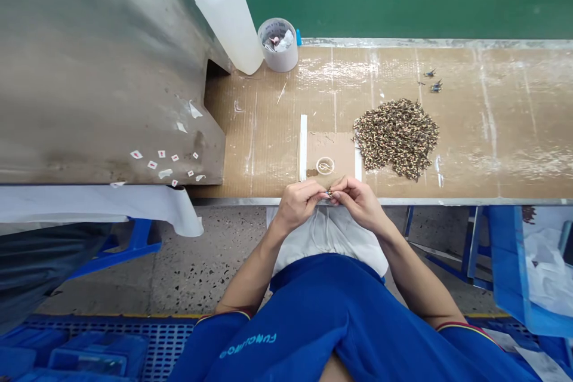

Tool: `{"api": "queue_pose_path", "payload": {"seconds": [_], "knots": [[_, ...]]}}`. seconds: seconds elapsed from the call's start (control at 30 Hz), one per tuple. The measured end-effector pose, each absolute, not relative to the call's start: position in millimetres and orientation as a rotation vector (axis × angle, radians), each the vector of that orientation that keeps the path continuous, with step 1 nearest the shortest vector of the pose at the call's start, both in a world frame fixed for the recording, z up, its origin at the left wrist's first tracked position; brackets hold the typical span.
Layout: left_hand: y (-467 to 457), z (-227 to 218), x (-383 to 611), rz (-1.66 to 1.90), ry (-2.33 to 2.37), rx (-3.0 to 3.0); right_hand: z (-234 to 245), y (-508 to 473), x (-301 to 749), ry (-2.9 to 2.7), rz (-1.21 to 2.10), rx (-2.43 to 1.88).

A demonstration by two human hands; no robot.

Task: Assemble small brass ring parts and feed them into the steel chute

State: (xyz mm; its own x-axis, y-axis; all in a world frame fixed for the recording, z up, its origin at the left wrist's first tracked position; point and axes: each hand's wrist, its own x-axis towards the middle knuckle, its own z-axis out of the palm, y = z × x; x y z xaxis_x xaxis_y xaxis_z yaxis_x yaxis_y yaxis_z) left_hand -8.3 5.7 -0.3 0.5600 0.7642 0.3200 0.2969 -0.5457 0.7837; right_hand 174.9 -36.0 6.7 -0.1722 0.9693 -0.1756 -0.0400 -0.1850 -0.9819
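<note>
My left hand (299, 202) and my right hand (358, 200) meet at the front edge of the bench, fingers pinched together on one tiny dark part (330, 193) held between them. Just beyond the hands lies a small cardboard pad (331, 152) with a clear ring on it and white strips along its sides. A heap of many small brown-and-dark parts (397, 136) lies to the right of the pad, about a hand's width from my right hand.
The cardboard-covered bench (492, 131) runs left to right. A white squeeze bottle with a blue cap (227, 12) and a tape roll holding scraps (278, 45) stand at the back left beside a grey machine housing (98, 71). Blue bins (528, 268) sit at lower right.
</note>
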Motion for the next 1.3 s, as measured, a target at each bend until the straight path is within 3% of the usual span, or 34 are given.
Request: {"api": "queue_pose_path", "payload": {"seconds": [0.73,1.0,1.3], "knots": [[7.3,5.0,-8.3,0.800,0.823,2.012,2.8,-42.9,171.6,-1.204,1.401,-1.258],[10.3,2.5,-14.9,0.683,0.749,2.141,2.6,-45.5,171.1,-1.449,1.072,-1.224],[6.4,3.3,-14.1,0.710,0.771,2.166,3.8,-46.4,170.2,-1.365,1.069,-1.285]]}}
